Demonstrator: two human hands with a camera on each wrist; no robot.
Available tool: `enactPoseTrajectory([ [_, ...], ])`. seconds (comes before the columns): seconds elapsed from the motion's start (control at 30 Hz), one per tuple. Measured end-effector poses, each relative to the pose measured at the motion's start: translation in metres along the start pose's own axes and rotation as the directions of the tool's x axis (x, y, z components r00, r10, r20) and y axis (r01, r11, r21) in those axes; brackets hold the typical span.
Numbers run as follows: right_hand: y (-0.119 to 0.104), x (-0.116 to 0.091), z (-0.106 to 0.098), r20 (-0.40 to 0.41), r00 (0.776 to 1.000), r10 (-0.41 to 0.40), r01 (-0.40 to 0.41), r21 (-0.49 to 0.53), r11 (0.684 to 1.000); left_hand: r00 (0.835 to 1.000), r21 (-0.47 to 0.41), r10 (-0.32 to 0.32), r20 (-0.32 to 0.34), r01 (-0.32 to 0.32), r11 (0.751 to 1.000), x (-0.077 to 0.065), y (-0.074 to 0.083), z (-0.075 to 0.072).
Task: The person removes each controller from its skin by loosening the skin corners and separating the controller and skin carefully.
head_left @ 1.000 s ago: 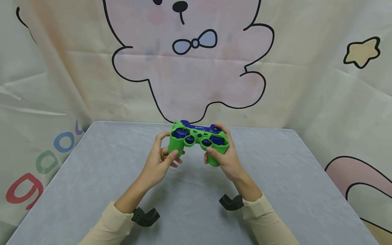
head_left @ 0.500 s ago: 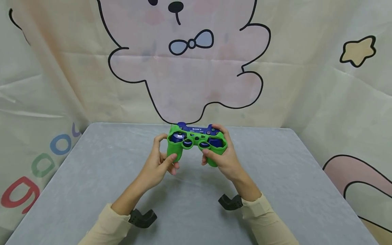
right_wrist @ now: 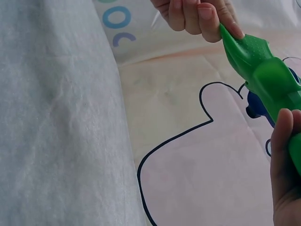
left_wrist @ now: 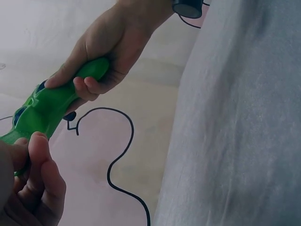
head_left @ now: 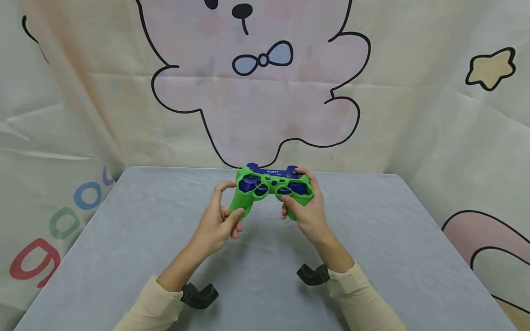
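A blue Sony game controller (head_left: 278, 173) is held up over the table, partly inside a green cover (head_left: 243, 200) with openings for sticks and buttons. Its blue top edge shows above the cover. My left hand (head_left: 212, 227) pinches the lower end of the cover's left grip between thumb and fingers, index finger bent up at its side. In the right wrist view that end of the cover (right_wrist: 251, 54) is drawn out thin and flattened. My right hand (head_left: 309, 217) grips the right handle, thumb on the front and index finger at the top shoulder; its other fingers are mostly hidden behind.
A grey cloth-covered table (head_left: 265, 276) lies under both hands. Behind it hangs a printed curtain (head_left: 385, 119) with a cartoon bear. Each wrist wears a black camera mount (head_left: 199, 296) beside a cream sleeve (head_left: 153, 303).
My left hand has curled its fingers closer under the left grip and pulled its end down, stretching the cover longer. The controller has tilted a little; the right hand keeps its grip.
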State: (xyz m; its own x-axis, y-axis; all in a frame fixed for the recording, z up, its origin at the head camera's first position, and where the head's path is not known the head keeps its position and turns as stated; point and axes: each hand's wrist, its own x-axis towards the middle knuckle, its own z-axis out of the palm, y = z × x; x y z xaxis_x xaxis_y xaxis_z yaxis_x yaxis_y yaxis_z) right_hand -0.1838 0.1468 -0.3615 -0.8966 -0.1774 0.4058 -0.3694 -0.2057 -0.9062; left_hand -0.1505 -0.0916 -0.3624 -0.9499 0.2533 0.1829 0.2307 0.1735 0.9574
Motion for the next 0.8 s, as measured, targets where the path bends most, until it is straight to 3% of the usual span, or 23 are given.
enactPoseTrajectory([
  [0.27,0.006,0.000,0.002,-0.089,0.991,-0.099,0.099,-0.003,0.995,0.999,0.044,0.022,-0.036,-0.021,0.999,-0.001,0.000,0.008],
  [0.43,0.010,0.000,0.002,-0.108,0.989,-0.098,0.099,0.008,0.995,0.999,0.036,0.006,-0.049,-0.005,0.999,-0.004,0.000,0.013],
  [0.63,0.005,-0.001,-0.007,0.008,0.999,-0.036,0.036,0.039,0.999,1.000,0.054,0.004,0.013,-0.005,0.999,-0.005,0.000,0.012],
  [0.7,0.001,-0.002,-0.008,0.050,0.998,-0.037,0.036,0.031,0.999,1.000,0.089,0.027,0.003,-0.027,0.996,-0.005,0.002,0.007],
  [0.8,-0.004,-0.002,-0.006,0.095,0.993,-0.064,0.064,-0.007,0.998,0.994,0.159,0.076,-0.072,-0.064,0.985,-0.004,0.005,-0.002],
])
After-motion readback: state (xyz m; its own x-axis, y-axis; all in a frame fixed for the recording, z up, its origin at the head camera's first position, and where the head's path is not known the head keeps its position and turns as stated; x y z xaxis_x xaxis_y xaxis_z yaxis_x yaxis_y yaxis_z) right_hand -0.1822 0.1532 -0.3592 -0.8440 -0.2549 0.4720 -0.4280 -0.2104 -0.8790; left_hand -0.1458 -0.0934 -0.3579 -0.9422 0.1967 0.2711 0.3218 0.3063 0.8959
